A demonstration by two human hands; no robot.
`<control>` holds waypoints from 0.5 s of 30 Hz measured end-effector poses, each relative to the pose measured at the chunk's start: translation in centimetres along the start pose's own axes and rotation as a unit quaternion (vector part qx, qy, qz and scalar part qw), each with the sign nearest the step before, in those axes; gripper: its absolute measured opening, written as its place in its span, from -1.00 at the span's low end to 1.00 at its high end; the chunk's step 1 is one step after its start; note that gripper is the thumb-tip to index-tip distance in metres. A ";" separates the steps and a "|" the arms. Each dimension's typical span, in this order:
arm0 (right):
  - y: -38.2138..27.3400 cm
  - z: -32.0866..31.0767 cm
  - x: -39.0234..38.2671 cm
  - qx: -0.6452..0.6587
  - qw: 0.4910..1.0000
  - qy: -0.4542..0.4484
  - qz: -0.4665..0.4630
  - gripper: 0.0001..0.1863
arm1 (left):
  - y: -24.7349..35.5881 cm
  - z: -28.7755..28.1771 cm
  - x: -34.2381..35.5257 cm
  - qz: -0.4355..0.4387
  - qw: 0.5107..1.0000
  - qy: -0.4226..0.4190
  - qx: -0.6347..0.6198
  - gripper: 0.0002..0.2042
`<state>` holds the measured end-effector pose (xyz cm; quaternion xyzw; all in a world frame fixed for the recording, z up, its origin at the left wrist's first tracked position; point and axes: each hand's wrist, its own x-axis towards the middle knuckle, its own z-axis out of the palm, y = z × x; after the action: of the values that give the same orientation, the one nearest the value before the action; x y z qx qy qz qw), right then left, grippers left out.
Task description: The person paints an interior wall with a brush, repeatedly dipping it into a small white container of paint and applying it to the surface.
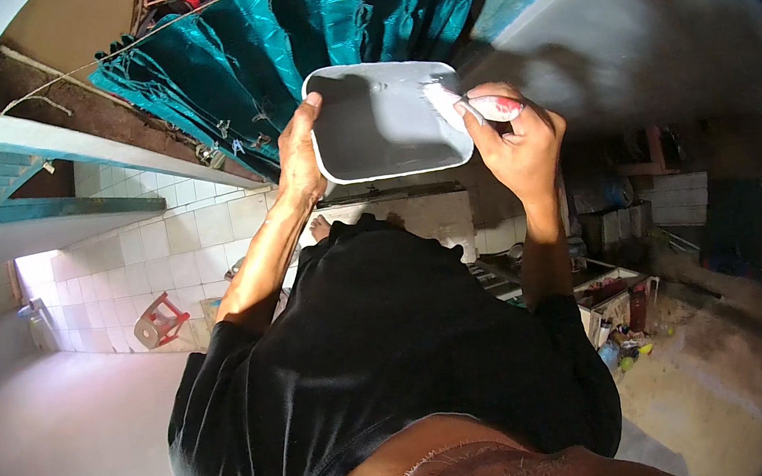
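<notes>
In front of my chest, my left hand (298, 147) grips the left edge of a shallow rectangular tray (365, 138) with rounded corners, its thumb over the rim. The tray has a pale rim and a grey inside, partly in shadow. My right hand (519, 131) is closed around the red-and-white stained handle of a brush (446, 104) at the tray's right side. Its white bristle end lies over the tray's inside near the right wall. Whether the bristles touch the surface I cannot tell.
A shiny teal curtain (266, 45) hangs on a cord just beyond the tray. On the tiled floor at left is a red stool (159, 322). Bottles and other clutter (624, 340) stand by a low shelf at right. A grey wall (665, 42) rises at upper right.
</notes>
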<state>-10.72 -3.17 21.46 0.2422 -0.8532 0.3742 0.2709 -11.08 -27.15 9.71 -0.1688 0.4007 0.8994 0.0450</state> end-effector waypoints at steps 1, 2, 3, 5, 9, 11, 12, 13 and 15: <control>0.0 0.2 0.5 0.047 0.998 -0.026 -0.017 -0.82 | 0.0 0.0 0.1 -0.010 1.000 -0.016 0.002 -0.45; -0.1 0.7 0.7 0.052 0.998 -0.027 -0.018 -0.82 | 0.1 0.1 0.1 -0.020 0.999 -0.032 0.005 -0.47; -0.1 1.3 1.0 0.070 0.996 -0.040 -0.032 -0.81 | 0.5 0.5 -0.2 -0.031 0.999 -0.031 -0.005 -0.51; -0.2 2.5 1.4 0.081 0.994 -0.062 -0.049 -0.76 | -0.4 -0.4 0.4 -0.031 0.999 -0.035 -0.018 -0.51; 0.2 3.1 1.7 0.047 0.993 -0.074 -0.074 -0.74 | -0.7 -0.9 0.7 -0.052 0.998 -0.011 -0.024 -0.58; 0.7 2.9 1.3 0.061 0.992 -0.086 -0.070 -0.70 | -0.7 -0.9 0.3 -0.046 0.999 -0.004 -0.019 -0.62; 1.0 3.0 1.1 0.065 0.992 -0.084 -0.074 -0.71 | -0.2 -0.3 -0.1 -0.045 0.999 0.011 -0.006 -0.63; 0.7 3.1 1.2 0.072 0.991 -0.083 -0.081 -0.71 | -0.2 -0.3 -0.1 -0.031 0.999 0.022 0.009 -0.64; 0.5 2.7 1.0 0.043 0.992 -0.082 -0.087 -0.73 | -0.3 -0.4 -0.2 -0.023 0.999 0.035 0.020 -0.64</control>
<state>-12.49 -5.17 20.32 0.3568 -0.8314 0.3644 0.2206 -10.75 -27.25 9.26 -0.2081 0.4156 0.8837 0.0550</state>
